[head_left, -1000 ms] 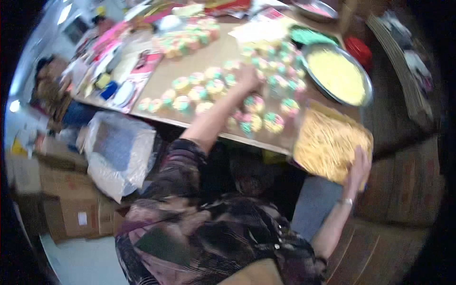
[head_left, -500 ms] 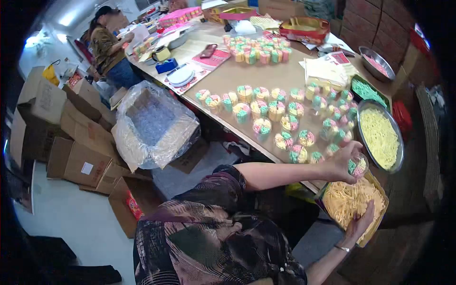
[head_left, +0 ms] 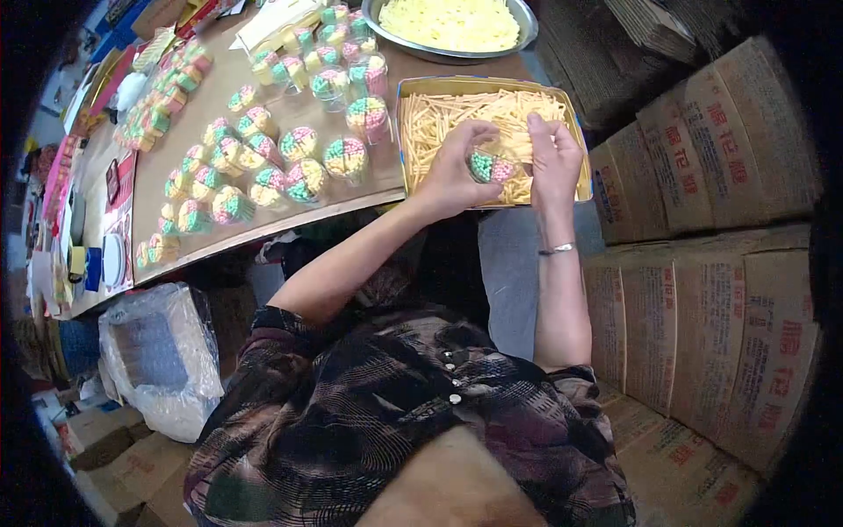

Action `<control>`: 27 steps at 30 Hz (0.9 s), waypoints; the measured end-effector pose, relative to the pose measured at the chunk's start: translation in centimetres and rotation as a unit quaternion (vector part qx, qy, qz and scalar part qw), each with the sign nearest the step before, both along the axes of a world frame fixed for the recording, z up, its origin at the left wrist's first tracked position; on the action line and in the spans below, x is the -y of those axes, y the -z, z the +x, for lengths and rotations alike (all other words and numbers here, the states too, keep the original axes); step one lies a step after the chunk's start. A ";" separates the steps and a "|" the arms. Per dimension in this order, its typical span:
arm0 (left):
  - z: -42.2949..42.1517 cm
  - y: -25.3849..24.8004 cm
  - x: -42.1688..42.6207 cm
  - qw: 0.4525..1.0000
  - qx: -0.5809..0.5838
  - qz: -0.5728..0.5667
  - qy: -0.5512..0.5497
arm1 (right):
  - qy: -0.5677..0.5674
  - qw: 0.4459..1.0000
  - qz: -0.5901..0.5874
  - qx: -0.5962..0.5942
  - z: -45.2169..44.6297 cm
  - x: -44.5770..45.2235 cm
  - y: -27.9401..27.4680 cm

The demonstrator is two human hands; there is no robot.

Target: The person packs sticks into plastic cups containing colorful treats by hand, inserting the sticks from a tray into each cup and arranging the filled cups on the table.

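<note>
Head view: left hand (head_left: 461, 164) curls its grip round a clear cup (head_left: 492, 167) above the tray (head_left: 480, 83); I can't tell what the right hand (head_left: 553, 162) holds. Cup looks light, crushable; cradle its sides.

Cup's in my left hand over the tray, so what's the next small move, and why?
Probably bring the right hand to the cup and tuck in some orange sticks. The left hand holds it over the tray, green and pink show in it, and other cups also show yellow. Whether the right hand pinches sticks, I can't tell.
</note>
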State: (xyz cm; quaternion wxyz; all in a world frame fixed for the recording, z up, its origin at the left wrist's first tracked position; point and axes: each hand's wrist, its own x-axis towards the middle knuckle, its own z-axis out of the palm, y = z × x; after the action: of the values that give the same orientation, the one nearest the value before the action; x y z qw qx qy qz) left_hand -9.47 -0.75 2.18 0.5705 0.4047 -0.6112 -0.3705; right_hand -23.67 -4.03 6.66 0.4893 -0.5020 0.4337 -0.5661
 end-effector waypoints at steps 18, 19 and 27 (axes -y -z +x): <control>0.2 0.1 -0.4 0.998 0.036 0.046 0.008 | -0.085 0.939 -0.167 -0.289 0.7 1.3 -1.7; 0.2 0.0 -0.5 0.999 0.020 0.048 0.017 | -0.093 0.940 -0.177 -0.277 0.5 1.4 -1.5; 0.0 -0.5 -0.7 1.000 0.000 0.008 0.021 | -0.131 0.914 -0.186 -0.337 0.7 2.1 -1.9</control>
State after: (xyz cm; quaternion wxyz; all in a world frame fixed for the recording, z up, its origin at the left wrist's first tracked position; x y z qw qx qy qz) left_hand -9.46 -0.02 2.65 0.5590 0.3968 -0.6165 -0.3873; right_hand -22.97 -6.11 8.52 0.2819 -0.7974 0.3901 -0.3641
